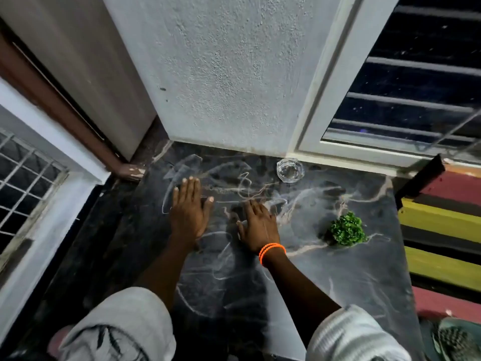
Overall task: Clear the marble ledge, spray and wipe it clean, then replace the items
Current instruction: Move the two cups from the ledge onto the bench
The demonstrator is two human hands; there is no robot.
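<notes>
The dark marble ledge (325, 269) with pale veins fills the middle of the head view. My left hand (188, 207) lies flat on it, palm down, fingers spread. My right hand (257, 225), with orange bands at the wrist, rests flat just to the right of the left one. Neither hand holds anything. A clear glass bowl (290, 170) stands near the back of the ledge by the window frame. A small green leafy plant (347, 229) sits on the ledge to the right of my right hand.
A rough white wall (229, 74) rises behind the ledge, with a barred window (416, 87) at the right. A striped red, yellow and black mat (442, 225) lies beyond the ledge's right edge. At the left are a brown door frame (65, 108) and a grilled window (23, 183).
</notes>
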